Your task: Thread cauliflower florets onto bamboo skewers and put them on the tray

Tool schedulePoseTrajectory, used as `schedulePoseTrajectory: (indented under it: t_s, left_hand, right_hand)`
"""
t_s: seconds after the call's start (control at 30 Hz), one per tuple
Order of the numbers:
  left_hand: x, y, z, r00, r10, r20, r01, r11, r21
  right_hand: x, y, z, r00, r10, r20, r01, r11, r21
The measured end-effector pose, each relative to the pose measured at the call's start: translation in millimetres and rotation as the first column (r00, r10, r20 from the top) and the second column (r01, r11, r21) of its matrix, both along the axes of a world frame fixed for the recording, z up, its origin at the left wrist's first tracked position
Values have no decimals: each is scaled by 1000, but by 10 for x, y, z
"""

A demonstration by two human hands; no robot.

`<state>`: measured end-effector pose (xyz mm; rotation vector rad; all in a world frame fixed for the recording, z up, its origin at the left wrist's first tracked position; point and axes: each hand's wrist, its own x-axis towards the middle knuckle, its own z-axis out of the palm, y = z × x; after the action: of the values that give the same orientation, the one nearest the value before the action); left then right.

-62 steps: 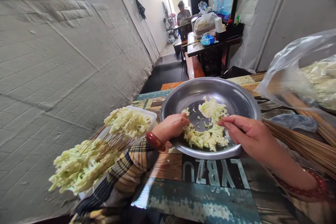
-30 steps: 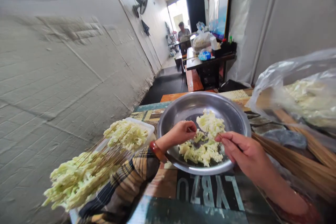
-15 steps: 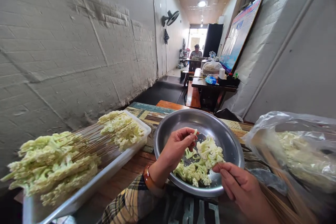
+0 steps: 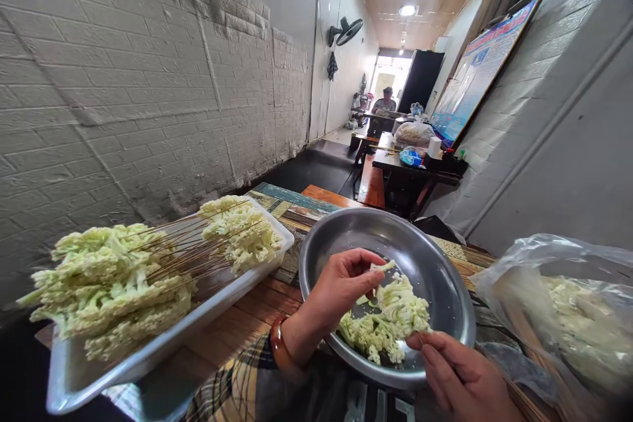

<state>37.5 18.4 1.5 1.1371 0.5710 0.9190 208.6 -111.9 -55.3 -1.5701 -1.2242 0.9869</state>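
Note:
Between the thumb and fingers of my left hand [image 4: 341, 287] is a small pale cauliflower floret [image 4: 384, 266], held over a metal basin [image 4: 316, 237]. My right hand [image 4: 459, 369] is closed in a pinch at the basin's near right rim, on a thin skewer that is mostly hidden by the fingers. Right by its fingertips, cauliflower pieces [image 4: 403, 306] lie in the basin. Whether the skewer's tip is in one of them I cannot tell.
At left, a white tray [image 4: 237, 297] bears skewered cauliflower [image 4: 113, 277]. A clear plastic bag [image 4: 534, 264] of cauliflower stands at right, with loose skewers [image 4: 524, 402] near it. Farther back are a table [image 4: 390, 159], a bench [image 4: 370, 181] and a seated person [image 4: 384, 104].
The view has swung a little left, so the scene sits farther right. My left hand has turned slightly, and the floret in it shows more. My right hand keeps its pinch.

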Motion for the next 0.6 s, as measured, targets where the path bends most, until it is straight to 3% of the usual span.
schedulePoseTrajectory:
  t_s: [0.17, 0.43, 0.6]
  left_hand:
    - [-23, -24, 26, 1000, -21, 4, 21, 999, 42]
    - [-15, 8, -71, 997, 17, 76, -17, 1000, 3]
    - [-8, 13, -86, 999, 36, 19, -37, 998, 48]
  right_hand:
    - [34, 20, -28, 999, 0, -53, 0, 1000, -2]
    - [42, 13, 4, 998, -26, -65, 26, 1000, -13]
    - [-50, 0, 21, 983, -157, -99, 160, 987, 25]
